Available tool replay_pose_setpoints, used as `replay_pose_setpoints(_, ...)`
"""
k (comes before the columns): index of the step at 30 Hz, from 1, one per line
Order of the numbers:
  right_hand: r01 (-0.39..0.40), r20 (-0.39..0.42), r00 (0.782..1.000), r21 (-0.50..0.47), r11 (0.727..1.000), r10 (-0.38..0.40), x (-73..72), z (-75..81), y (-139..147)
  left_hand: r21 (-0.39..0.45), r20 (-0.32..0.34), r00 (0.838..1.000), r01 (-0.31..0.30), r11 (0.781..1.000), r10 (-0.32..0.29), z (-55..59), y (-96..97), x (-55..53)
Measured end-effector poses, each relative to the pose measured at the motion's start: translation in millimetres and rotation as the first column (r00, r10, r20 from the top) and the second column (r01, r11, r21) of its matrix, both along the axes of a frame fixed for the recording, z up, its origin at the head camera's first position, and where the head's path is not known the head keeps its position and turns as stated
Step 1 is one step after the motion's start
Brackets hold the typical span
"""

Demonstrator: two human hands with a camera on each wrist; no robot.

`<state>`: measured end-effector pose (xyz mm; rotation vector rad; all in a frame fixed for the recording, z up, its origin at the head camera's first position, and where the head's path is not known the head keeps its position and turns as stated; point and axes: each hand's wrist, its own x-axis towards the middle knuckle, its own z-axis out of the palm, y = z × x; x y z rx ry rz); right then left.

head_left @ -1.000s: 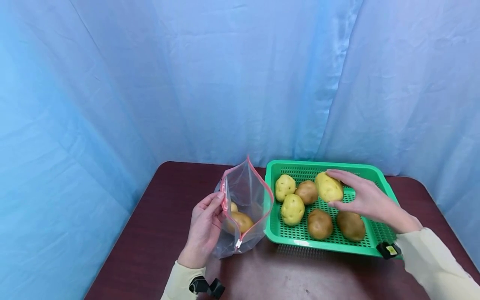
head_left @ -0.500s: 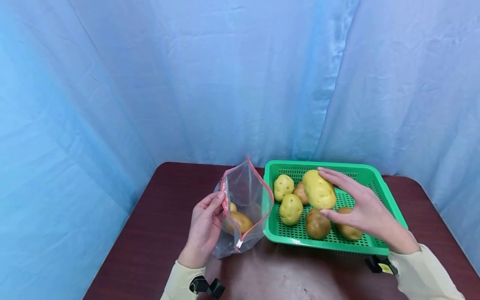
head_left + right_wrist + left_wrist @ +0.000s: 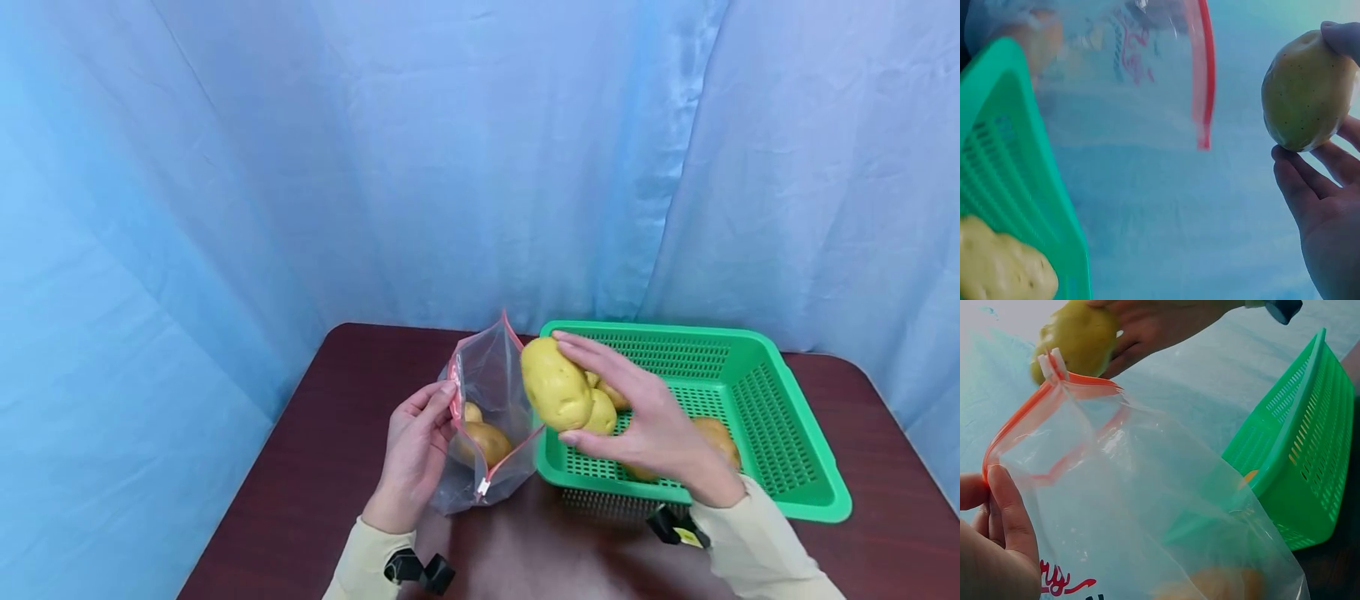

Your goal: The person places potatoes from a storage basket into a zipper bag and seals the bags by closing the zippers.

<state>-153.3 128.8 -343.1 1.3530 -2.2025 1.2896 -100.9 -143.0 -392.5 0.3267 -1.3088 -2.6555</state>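
My left hand (image 3: 417, 450) pinches the red-edged rim of a clear zip bag (image 3: 491, 367), whose mouth gapes toward the right. Inside the bag lie a brown potato (image 3: 489, 443) and part of a paler one. My right hand (image 3: 637, 408) grips a yellow potato (image 3: 553, 383) between thumb and fingertips, raised at the bag's right edge. In the right wrist view that potato (image 3: 1307, 94) is held well above the bag's red rim. The left wrist view shows the white zip slider (image 3: 1054, 365) overlapping the potato, with red print on the bag's side.
Right of the bag stands a green perforated basket (image 3: 780, 417) holding yellow and brown potatoes, several partly hidden behind my right hand. Both rest on a dark reddish-brown table (image 3: 322, 442). Blue curtains (image 3: 480, 167) hang behind and at the sides.
My right hand has carried the yellow potato left, from over the basket to the bag's mouth. The left hand keeps its pinch on the bag's rim.
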Motion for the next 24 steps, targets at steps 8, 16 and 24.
replay_pose_setpoints(8,0.0,-0.042,0.999,0.167,0.986,0.008,-6.2,-2.2,-30.1,-0.015,0.019,1.0,0.016,1.0,-0.016,0.5,2.6,-1.6)
replay_pose_setpoints(16,0.017,-0.017,1.0,0.361,0.932,-0.011,-18.1,-6.2,-44.7,-0.055,0.033,0.999,0.035,0.998,-0.033,-0.6,4.6,-3.6)
replay_pose_setpoints(24,-0.016,0.049,0.999,0.511,0.859,-0.01,-24.9,-9.1,-55.5,-0.029,0.02,0.999,0.042,0.999,-0.042,-4.4,5.1,-5.1)
